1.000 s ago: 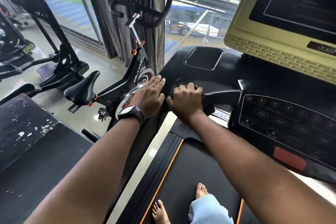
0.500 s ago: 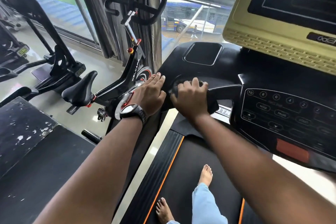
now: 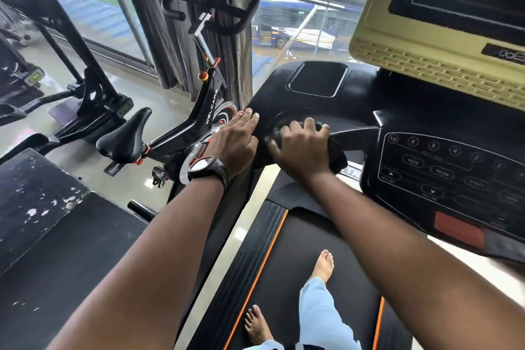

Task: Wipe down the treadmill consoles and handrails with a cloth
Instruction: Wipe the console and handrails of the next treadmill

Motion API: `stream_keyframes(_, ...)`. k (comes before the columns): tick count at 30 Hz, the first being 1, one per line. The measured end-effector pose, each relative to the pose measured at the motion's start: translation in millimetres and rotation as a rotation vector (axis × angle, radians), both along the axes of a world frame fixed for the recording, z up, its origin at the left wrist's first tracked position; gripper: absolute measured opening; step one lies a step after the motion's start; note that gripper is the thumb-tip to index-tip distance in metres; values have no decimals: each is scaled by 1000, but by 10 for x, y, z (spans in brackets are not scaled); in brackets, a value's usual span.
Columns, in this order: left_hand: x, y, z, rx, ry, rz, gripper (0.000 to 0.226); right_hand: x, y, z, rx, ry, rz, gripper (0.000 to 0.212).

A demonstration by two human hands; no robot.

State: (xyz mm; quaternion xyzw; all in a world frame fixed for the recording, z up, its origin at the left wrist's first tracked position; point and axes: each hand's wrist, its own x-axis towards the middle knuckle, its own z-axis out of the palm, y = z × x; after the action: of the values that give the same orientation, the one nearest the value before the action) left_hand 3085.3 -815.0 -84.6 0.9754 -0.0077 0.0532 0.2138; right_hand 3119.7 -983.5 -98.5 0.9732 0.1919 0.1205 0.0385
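I stand barefoot on a black treadmill with a black console [image 3: 355,105]. My right hand [image 3: 301,148] is closed on a dark cloth [image 3: 336,155], pressed onto the curved handrail [image 3: 358,132] where it meets the console's left side. Most of the cloth is hidden under the hand. My left hand [image 3: 234,140], with a black watch on the wrist, lies flat with fingers together on the console's left edge, holding nothing. The button panel [image 3: 451,167] sits to the right, and a yellowish screen housing [image 3: 426,65] rises above it.
A black spin bike [image 3: 176,133] stands just left of the treadmill, by a curtain and window. More gym machines [image 3: 71,71] fill the far left. A scuffed black surface [image 3: 42,199] lies at lower left. The belt [image 3: 298,264] has orange-edged side rails.
My right hand with the cloth has slid slightly to the right along the handrail. The view has shifted a little, and my feet have stepped forward on the belt. My left hand stays put.
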Motion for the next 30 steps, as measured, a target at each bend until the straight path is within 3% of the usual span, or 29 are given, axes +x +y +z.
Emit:
stream_keyframes(7,0,-25,8,-34,-3,23,61,-236,186,-222,-71,-32,-42,31)
stream_keyframes(11,-22,-27,3,-20,-7,18,67,-27,199,-118,-30,-88,-21,33)
stream_keyframes(18,-34,-23,-8,25,0,5,69,-30,59,-43,-24,-12,30,39)
stream_keyframes(22,-47,-24,5,41,2,-10,68,238,159,230,-76,197,-55,54)
stream_keyframes(27,-38,-25,20,31,3,-7,69,-89,-103,-113,23,-67,43,42)
stream_keyframes(30,-44,-19,28,27,1,-5,68,75,-32,91,-23,56,50,49)
